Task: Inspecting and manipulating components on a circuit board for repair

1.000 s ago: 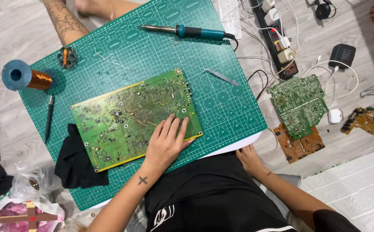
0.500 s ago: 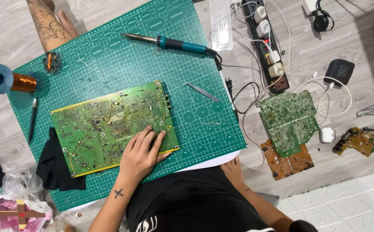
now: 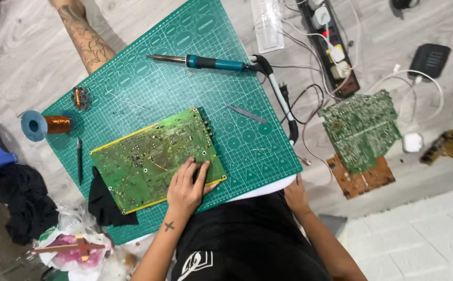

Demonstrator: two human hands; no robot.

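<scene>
I see the board (image 3: 153,158), green with a yellow edge, lying solder side up and askew on the near half of the green mat (image 3: 148,88). My left hand (image 3: 186,190) rests flat on the board's near right corner, fingers spread and pressing down, gripping nothing. My right hand (image 3: 295,195) sits off the mat's near right corner, down on the floor beside my leg; only its back shows, so I cannot tell how its fingers are set. A soldering iron (image 3: 211,63) lies across the far part of the mat, tip pointing left, its cord running down the mat's right side. A small metal strip (image 3: 246,114) lies between iron and board. Left of the board are a thin pen (image 3: 79,160), a copper wire spool (image 3: 44,125) just off the mat, and a small coil (image 3: 81,98). A black cloth (image 3: 104,205) pokes out under the board's near left corner. To the right, well apart on the floor, a second green board (image 3: 361,127) overlaps a brown board (image 3: 364,179), near a power strip (image 3: 330,49).
</scene>
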